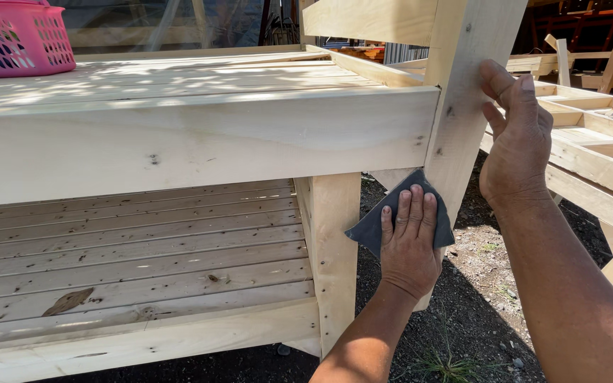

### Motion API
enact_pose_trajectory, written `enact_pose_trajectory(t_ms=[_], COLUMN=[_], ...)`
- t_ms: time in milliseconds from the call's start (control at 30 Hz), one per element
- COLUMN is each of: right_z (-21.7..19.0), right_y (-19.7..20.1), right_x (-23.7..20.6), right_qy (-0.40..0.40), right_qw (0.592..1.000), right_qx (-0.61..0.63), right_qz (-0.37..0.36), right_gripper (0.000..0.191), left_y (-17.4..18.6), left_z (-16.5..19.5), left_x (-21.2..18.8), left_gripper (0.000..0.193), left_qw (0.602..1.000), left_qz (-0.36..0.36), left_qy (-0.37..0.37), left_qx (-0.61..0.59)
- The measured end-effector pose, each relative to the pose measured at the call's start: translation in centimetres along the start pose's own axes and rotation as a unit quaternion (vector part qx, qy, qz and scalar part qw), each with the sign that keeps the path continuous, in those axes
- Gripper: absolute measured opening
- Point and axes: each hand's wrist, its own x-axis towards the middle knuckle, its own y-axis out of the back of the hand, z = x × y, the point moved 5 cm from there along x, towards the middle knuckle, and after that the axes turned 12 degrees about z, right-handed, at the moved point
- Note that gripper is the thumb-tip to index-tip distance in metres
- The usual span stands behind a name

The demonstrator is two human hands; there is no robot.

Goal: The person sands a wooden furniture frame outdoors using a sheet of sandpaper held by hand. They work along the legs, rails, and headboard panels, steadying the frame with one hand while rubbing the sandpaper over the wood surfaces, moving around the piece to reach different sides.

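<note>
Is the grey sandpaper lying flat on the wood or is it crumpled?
Flat. The sandpaper is spread against the slanted post, pressed by the left hand; its corners show uncrumpled.

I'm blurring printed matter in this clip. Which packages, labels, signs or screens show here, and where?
None: no package, label, sign or screen shows.
Nearest to a container: pink plastic basket, lattice-walled, on the wooden bench top, far left.
Dark grey sandpaper, unprinted on its visible face, under the left hand on the post.
</note>
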Motion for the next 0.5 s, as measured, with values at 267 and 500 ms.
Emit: enact_pose_trajectory(t_ms=[267,500], right_z=[0.4,0.5], right_y=[0.5,0.3], right_x=[0.4,0.1], right_qy=[-0.032,-0.016], right_qw=[0.998,0.999], right_qx=[0.042,0.023], right_qz=[0.022,0.019], right_gripper=[0.067,0.069], left_y=[-1.7,-0.8], left_z=[-0.2,0.2], left_x=[8.2,-0.4], left_gripper=[0.073,0.074], left_qw=[0.996,0.997], left_qz=[0.0,-0.031], left_qy=[-0.014,0.016], left_qx=[0.089,-0.069])
